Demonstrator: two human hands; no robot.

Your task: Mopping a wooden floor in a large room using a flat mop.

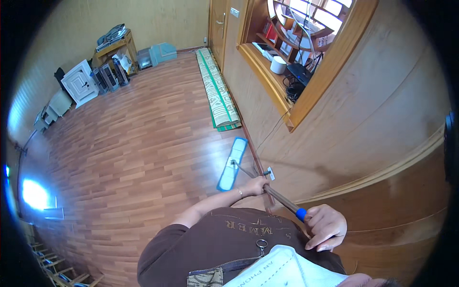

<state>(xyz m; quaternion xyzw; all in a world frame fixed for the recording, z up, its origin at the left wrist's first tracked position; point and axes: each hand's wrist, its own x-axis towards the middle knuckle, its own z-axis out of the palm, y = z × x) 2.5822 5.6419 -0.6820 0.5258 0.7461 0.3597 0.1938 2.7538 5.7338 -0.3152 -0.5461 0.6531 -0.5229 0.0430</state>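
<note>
A flat mop [232,164] with a pale pad edged in blue lies on the wood floor [143,158], close to the base of the wall. Its pole slants up toward me on the right. Partway along the pole, my left hand [256,185] is closed round it. My right hand [326,227] is wrapped about the upper end, just past a blue collar on the pole. Part of the right hand's grip is hidden by its own fingers.
A rolled mat [217,91] lies along the wall beyond the mop, beside a door [218,28]. A power socket [271,173] with a plug sits low on the wall. A white panel [80,83], computer towers and a small wooden desk [128,45] stand far left. Cables hang in the wall opening.
</note>
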